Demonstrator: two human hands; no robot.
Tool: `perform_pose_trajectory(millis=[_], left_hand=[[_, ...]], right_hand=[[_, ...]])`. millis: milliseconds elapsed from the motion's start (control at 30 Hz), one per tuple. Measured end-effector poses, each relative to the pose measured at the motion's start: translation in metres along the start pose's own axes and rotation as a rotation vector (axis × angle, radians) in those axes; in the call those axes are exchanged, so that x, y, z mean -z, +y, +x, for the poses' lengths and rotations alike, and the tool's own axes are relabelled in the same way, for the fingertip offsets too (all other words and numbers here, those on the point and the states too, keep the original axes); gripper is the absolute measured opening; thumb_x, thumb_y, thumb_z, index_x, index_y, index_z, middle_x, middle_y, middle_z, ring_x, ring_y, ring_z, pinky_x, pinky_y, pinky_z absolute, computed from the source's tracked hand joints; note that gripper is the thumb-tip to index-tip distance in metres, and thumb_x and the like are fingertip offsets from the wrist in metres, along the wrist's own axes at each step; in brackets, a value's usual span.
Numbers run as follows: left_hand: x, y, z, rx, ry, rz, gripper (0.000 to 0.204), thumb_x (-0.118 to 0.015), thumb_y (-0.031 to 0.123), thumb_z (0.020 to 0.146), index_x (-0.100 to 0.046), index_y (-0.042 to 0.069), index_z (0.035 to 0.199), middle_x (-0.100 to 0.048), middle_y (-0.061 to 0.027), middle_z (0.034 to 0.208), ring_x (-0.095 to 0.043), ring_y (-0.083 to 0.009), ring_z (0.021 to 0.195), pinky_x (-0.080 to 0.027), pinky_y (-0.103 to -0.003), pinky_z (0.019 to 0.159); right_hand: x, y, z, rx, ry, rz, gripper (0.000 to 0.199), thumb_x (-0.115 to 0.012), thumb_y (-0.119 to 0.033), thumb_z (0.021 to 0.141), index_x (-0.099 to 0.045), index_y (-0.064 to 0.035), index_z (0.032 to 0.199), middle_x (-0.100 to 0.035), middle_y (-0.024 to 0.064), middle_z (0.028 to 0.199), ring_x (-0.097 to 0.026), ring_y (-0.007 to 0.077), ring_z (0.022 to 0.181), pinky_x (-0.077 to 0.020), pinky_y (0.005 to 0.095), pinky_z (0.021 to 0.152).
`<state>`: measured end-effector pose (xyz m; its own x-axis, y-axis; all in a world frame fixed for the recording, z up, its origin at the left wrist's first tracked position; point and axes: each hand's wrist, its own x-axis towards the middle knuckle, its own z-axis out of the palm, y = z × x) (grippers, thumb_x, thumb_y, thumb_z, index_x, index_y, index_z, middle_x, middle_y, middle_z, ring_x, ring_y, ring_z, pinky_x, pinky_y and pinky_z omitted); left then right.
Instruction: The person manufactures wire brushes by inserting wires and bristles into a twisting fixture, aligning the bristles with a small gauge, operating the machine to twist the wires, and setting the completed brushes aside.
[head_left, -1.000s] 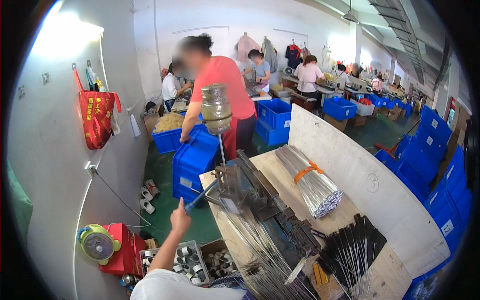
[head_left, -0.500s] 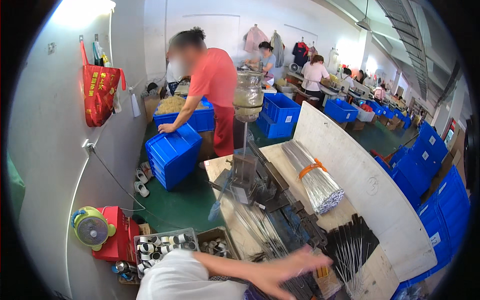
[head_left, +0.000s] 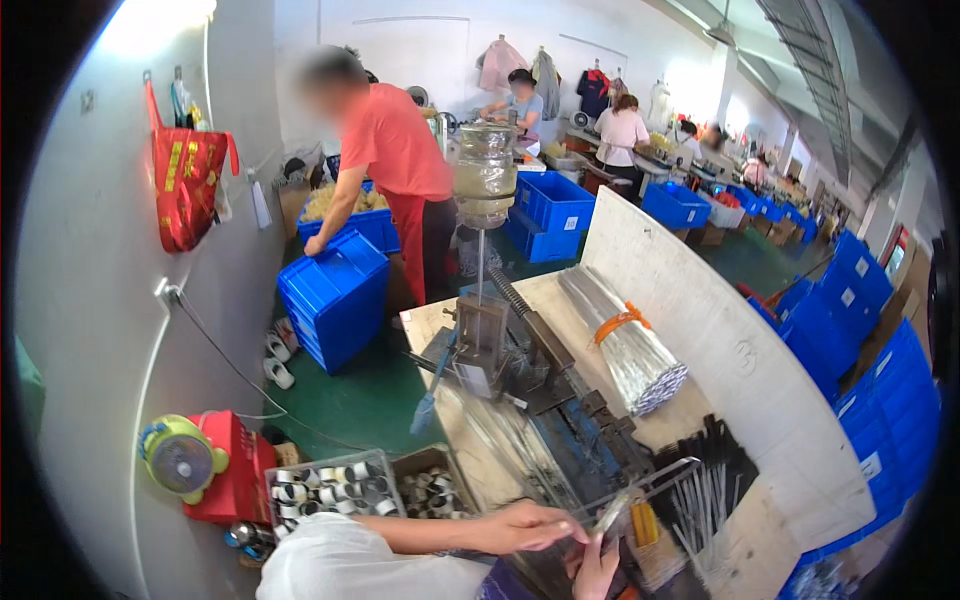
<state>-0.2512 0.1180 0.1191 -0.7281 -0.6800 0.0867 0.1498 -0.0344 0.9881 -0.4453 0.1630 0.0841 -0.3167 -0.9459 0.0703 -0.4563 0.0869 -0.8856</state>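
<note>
2 bare hands meet low in the frame, over the near end of a pale wooden worktop (head_left: 465, 412), beside rods and a dark metal machine (head_left: 600, 430). The right hand (head_left: 596, 572), thumb raised, is closed around a narrow shiny piece (head_left: 611, 512), which stands above the thumb just left of a yellow block (head_left: 645, 522). The left hand (head_left: 535, 527), reaching across from a white sleeve (head_left: 375, 565), has its fingers loosely bent toward the same piece; whether it grips anything cannot be told. A thin bent wire (head_left: 695, 462) extends to the right of the hands, where loose silver rods (head_left: 705, 500) lie over black bristles (head_left: 735, 448). Farther along the worktop, 1 thick bundle of silver rods (head_left: 645, 378) rests in an orange tie (head_left: 618, 325) beside a tall whitish board (head_left: 730, 350). A film-wrapped cylinder (head_left: 486, 178) tops a pole at the machine's far end, and a blue brush (head_left: 424, 412) hangs at the worktop's left edge. Below, a clear bin (head_left: 386, 462) holds black-and-white ring-shaped pieces (head_left: 335, 490), with a green fan (head_left: 183, 457) and a red box (head_left: 235, 470) to its left. Beyond, a co-worker in a red top (head_left: 395, 145) bends with 1 arm down to a tilted blue crate (head_left: 335, 305).
</note>
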Motion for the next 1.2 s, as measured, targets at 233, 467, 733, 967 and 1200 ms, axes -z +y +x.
perform_pose_trajectory(millis=[233,467,733,967,1200], left_hand=[[0.011,0.011,0.005,0.008,0.005,-0.202,0.040,-0.043,0.028,0.105,-0.052,0.005,0.136,-0.038,0.0066,0.060,-0.036,-0.0034,0.052,-0.030,-0.021,0.048],[0.086,0.025,-0.036,-0.001,0.558,0.040,0.037,-0.042,0.031,0.105,-0.061,-0.001,0.103,-0.042,0.0023,0.054,-0.034,-0.0057,0.045,-0.029,-0.023,0.045],[0.040,0.093,0.074,-0.803,0.332,0.975,0.019,-0.057,0.023,0.088,-0.056,0.005,0.082,-0.055,-0.0068,0.080,-0.056,-0.0246,0.077,-0.047,-0.036,0.066],[0.007,0.029,0.099,-0.430,0.051,1.719,0.017,-0.059,0.020,0.075,-0.060,0.003,0.074,-0.052,-0.0090,0.086,-0.053,-0.0251,0.085,-0.043,-0.036,0.076],[0.054,-0.019,0.095,-0.260,-0.104,1.352,0.022,-0.058,0.022,0.087,-0.060,0.002,0.079,-0.049,-0.0143,0.092,-0.057,-0.0241,0.071,-0.051,-0.041,0.057]], right_hand=[[-0.026,0.023,0.024,0.064,0.143,0.328,0.040,-0.061,0.000,0.087,-0.051,0.0146,0.123,-0.065,0.0203,0.107,-0.065,0.0298,0.089,-0.0521,0.0361,0.074],[0.027,-0.056,0.049,0.614,0.152,-0.422,0.032,-0.061,-0.015,0.091,-0.063,0.0052,0.116,-0.066,0.0219,0.102,-0.066,0.0338,0.090,-0.0522,0.0377,0.074],[-0.007,-0.073,0.094,0.842,-0.151,-0.610,0.028,-0.070,-0.002,0.074,-0.066,-0.0014,0.101,-0.065,0.0136,0.082,-0.067,0.0313,0.071,-0.0524,0.0372,0.059],[0.150,0.026,0.078,0.333,0.158,-0.700,0.015,-0.060,-0.007,0.085,-0.062,0.0026,0.096,-0.060,0.0250,0.083,-0.058,0.0442,0.079,-0.0442,0.0505,0.069],[0.202,0.042,0.016,0.423,-0.075,-1.039,0.024,-0.058,-0.025,0.096,-0.066,-0.0063,0.108,-0.066,0.0144,0.097,-0.062,0.0334,0.092,-0.0509,0.0447,0.083]])
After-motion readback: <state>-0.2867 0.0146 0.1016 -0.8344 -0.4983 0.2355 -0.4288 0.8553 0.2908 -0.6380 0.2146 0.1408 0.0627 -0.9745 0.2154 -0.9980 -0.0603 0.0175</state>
